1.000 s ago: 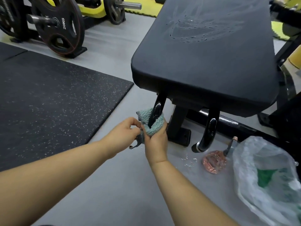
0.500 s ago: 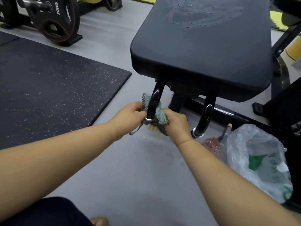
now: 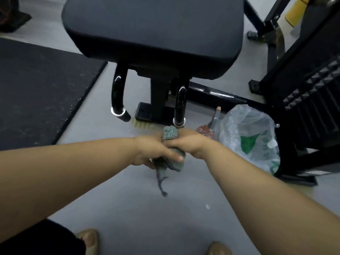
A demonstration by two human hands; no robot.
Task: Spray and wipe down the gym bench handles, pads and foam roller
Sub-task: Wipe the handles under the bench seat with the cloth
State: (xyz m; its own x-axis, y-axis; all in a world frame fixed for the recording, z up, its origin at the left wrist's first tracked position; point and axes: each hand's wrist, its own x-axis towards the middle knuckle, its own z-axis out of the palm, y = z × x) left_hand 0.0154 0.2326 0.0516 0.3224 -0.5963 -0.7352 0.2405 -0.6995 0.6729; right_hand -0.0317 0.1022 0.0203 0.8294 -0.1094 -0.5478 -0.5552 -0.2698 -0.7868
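On the grey floor a black mat lies left, a plastic bag right. The bench foot stands between.

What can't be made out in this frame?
Head view, all:
1. Right handle tip: behind the cloth, which left hand and right hand grip; contact unclear.
2. Pad: far end cut off by top edge; blur hides any wetness.
3. Reddish item: partly behind right hand and bag; unidentifiable.
4. Foam roller: outside the frame.
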